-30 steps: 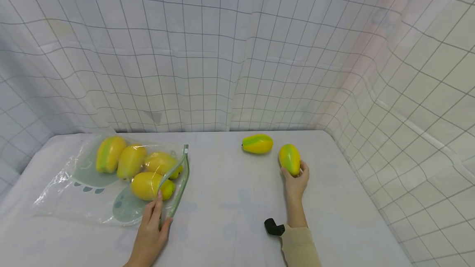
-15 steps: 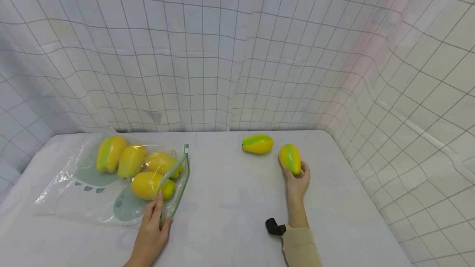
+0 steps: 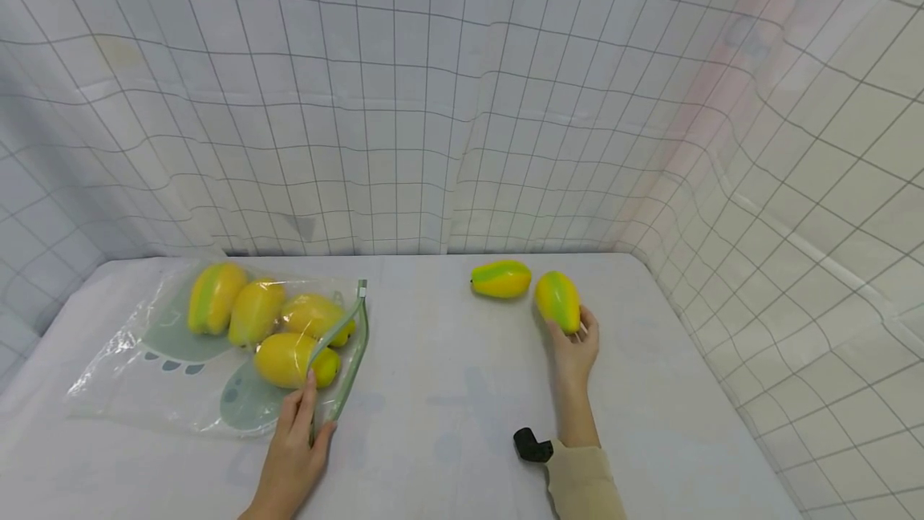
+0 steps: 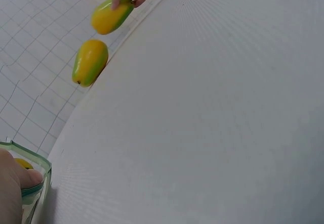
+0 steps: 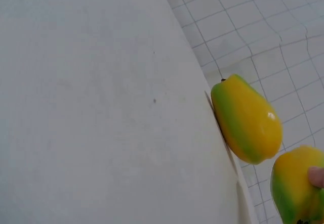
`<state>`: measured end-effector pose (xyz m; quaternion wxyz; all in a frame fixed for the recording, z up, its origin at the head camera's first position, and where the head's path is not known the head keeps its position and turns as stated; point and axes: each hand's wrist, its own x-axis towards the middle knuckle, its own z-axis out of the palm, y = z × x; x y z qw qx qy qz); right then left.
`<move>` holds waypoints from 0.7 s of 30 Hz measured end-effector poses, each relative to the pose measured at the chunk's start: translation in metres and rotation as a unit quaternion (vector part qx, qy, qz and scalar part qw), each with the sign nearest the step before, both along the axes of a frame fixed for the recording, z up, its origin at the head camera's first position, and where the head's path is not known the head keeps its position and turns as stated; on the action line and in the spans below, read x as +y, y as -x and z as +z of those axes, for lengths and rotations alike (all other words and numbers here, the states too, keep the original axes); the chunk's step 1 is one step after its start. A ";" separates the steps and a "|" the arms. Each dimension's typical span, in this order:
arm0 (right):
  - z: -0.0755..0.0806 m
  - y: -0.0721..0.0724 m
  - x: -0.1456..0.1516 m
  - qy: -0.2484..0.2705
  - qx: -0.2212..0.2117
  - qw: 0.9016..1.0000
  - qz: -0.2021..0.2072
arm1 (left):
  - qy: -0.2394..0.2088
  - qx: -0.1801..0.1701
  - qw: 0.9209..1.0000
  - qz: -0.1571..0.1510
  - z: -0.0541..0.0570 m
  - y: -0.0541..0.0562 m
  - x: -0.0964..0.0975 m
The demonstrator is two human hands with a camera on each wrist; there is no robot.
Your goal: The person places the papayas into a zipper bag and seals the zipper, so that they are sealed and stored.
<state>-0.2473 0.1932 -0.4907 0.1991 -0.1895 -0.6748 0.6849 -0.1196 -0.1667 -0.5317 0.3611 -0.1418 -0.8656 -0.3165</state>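
My right hand (image 3: 575,351) grips a yellow-green papaya (image 3: 558,301) by its near end, raised slightly off the table. In the right wrist view, a fingertip (image 5: 317,176) presses on that papaya's side. Just left of it lies a second papaya (image 3: 501,279), untouched. On the left, my left hand (image 3: 294,444) holds the green zip edge of a clear zip bag (image 3: 180,400), fingers on top of the rim and thumb at its opening. Inside the bag lie several papayas (image 3: 287,361). The left wrist view shows only part of this hand (image 4: 15,186) at the bag's mouth.
A white cloth covers the table (image 3: 433,456). Behind it and to the right hang white curtains (image 3: 404,143) with a dark grid. A black device (image 3: 532,445) sits at my right sleeve (image 3: 585,480).
My right hand has lifted the papaya a little and moved it slightly left and away from me. My left hand and the bag have stayed in place.
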 end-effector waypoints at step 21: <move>0.007 -0.018 -0.065 -0.075 0.061 0.977 0.188 | -0.001 -0.003 1.000 -0.002 0.004 -0.002 0.000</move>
